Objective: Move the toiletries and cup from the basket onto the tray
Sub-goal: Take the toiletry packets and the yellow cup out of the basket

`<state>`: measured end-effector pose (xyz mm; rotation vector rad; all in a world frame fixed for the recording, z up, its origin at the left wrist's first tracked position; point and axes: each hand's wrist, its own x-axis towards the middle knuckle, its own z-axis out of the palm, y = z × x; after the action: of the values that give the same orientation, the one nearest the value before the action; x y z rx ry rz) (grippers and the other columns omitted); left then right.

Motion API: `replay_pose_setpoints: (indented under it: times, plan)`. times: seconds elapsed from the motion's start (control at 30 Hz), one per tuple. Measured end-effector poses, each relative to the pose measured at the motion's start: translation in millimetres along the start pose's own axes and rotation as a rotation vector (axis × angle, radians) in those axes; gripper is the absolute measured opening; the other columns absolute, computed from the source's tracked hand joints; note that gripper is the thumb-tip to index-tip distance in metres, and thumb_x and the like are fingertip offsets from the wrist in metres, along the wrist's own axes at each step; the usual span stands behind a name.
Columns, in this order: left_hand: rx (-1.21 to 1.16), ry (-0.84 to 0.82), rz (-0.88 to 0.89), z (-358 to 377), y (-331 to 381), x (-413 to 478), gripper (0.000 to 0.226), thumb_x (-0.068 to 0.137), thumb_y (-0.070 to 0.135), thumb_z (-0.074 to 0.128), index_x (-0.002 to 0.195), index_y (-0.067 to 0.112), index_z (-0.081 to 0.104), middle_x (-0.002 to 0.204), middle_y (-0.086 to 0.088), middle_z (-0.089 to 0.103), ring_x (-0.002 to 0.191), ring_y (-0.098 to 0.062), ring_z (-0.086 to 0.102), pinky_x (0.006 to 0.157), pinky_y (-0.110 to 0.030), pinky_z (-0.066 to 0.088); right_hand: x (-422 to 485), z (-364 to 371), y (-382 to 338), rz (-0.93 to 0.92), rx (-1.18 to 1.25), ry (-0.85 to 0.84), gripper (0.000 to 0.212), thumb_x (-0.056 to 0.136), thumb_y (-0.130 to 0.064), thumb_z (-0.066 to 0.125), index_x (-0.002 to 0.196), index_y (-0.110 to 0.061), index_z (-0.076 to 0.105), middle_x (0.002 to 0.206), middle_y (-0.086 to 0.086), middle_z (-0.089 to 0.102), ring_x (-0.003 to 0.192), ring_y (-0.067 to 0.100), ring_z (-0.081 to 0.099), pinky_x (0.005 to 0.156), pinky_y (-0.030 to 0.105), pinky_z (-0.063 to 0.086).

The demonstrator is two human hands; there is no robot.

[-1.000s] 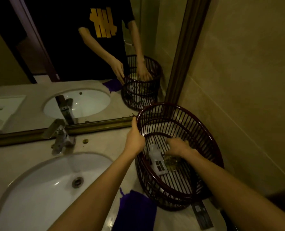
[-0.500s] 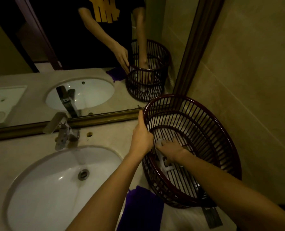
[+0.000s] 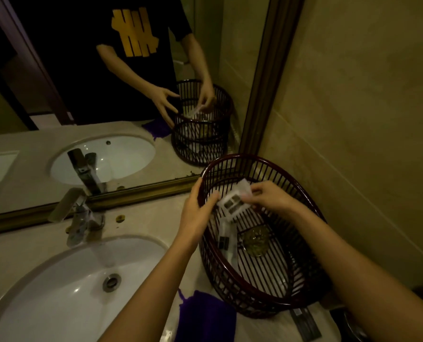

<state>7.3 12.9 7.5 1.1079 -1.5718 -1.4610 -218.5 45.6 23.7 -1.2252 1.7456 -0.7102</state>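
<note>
A dark red slatted basket [image 3: 274,287] stands on the counter against the right wall. My right hand [image 3: 269,197] pinches a white toiletry packet [image 3: 233,202] with dark squares and holds it above the basket's left rim. My left hand [image 3: 196,211] is at the rim beside the packet, fingers spread and touching its edge. On the basket floor lie another white packet [image 3: 226,239] and a clear glass cup [image 3: 254,240] on its side. No tray can be made out for certain.
A white sink [image 3: 64,290] with a chrome tap [image 3: 78,213] fills the left of the counter. A purple cloth [image 3: 205,317] lies in front of the basket. A dark flat packet [image 3: 305,323] lies at the lower right. The mirror [image 3: 106,95] stands behind.
My right hand has lifted a white packet from the basket floor up to the rim. My left hand has let go of the rim and opened beside the packet.
</note>
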Motion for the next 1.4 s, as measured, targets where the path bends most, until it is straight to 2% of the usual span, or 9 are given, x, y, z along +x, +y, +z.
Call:
replay_pose_setpoints:
  times: [0.1,0.2,0.27,0.43,0.57,0.77,0.9,1.17,1.4]
  plan:
    - [0.018,0.043,-0.029,-5,4,2,0.052,0.089,0.066,0.048,0.131,0.037,0.058,0.151,0.005,0.04,0.138,-0.012,0.035,0.115,-0.044,0.029,-19,-8,-15,0.021,0.389,-0.03,0.015,0.094,-0.013,0.071,0.106,-0.009,0.078,0.102,0.009,0.076,0.08,0.013,0.064,0.072,0.025,0.053]
    - [0.075,0.013,0.052,-6,18,-2,0.038,0.085,0.068,0.049,0.113,0.048,0.065,0.156,0.006,0.032,0.147,-0.014,0.018,0.118,-0.047,0.019,-35,-5,-38,0.004,0.465,-0.156,0.025,0.094,-0.015,0.071,0.117,-0.008,0.075,0.111,0.007,0.075,0.086,0.01,0.067,0.075,0.024,0.054]
    - [0.092,0.007,0.131,-6,26,-3,0.025,0.085,0.059,0.06,0.108,0.052,0.067,0.146,0.01,0.043,0.142,-0.016,0.03,0.113,-0.047,0.031,-38,-1,-48,-0.018,0.449,-0.192,0.026,0.094,-0.017,0.07,0.118,-0.01,0.074,0.109,0.006,0.074,0.085,0.009,0.067,0.076,0.024,0.054]
    - [-0.166,0.123,0.075,-13,33,-10,0.019,0.095,0.021,0.062,0.108,0.012,0.073,0.095,-0.002,0.076,0.093,-0.021,0.069,0.076,-0.031,0.057,-29,5,-39,0.04,0.537,-0.081,0.024,0.1,-0.026,0.063,0.109,-0.008,0.075,0.097,0.008,0.073,0.078,0.014,0.066,0.082,0.033,0.055]
    - [-0.427,0.155,-0.069,-27,31,-10,0.026,0.098,0.006,0.052,0.118,0.004,0.068,0.107,-0.014,0.075,0.103,-0.027,0.07,0.088,-0.035,0.056,-11,22,-6,0.167,0.14,0.033,0.026,0.101,-0.025,0.061,0.107,-0.003,0.072,0.094,0.013,0.074,0.071,0.012,0.067,0.068,0.026,0.057]
    - [-0.919,0.233,-0.365,-47,27,-7,0.03,0.09,-0.01,0.056,0.119,-0.004,0.06,0.118,-0.029,0.065,0.104,-0.037,0.069,0.081,-0.039,0.06,8,79,31,0.442,-0.434,-0.302,0.013,0.098,-0.023,0.063,0.103,-0.012,0.065,0.093,0.007,0.071,0.082,0.019,0.072,0.065,0.026,0.06]
    - [-0.97,0.257,-0.473,-58,21,-7,0.027,0.087,-0.006,0.062,0.112,0.0,0.058,0.119,-0.029,0.063,0.101,-0.038,0.069,0.072,-0.042,0.061,19,110,54,0.556,-0.554,-0.361,0.029,0.098,-0.02,0.063,0.125,-0.007,0.061,0.121,0.015,0.068,0.107,0.026,0.071,0.091,0.038,0.061]
    - [-0.93,0.253,-0.45,-61,19,-9,0.036,0.087,0.002,0.066,0.123,-0.001,0.06,0.113,-0.023,0.07,0.091,-0.026,0.074,0.059,-0.026,0.058,21,136,87,0.355,-0.751,-0.206,0.034,0.098,-0.02,0.058,0.129,-0.006,0.062,0.129,0.016,0.065,0.118,0.031,0.062,0.099,0.039,0.052]
    - [-1.116,0.192,-0.456,-63,25,-5,0.035,0.093,-0.009,0.05,0.127,0.001,0.052,0.12,-0.034,0.062,0.1,-0.04,0.07,0.076,-0.045,0.061,22,141,94,0.285,-0.817,-0.123,0.032,0.098,-0.016,0.061,0.129,-0.009,0.059,0.13,0.012,0.064,0.116,0.025,0.064,0.095,0.032,0.054]
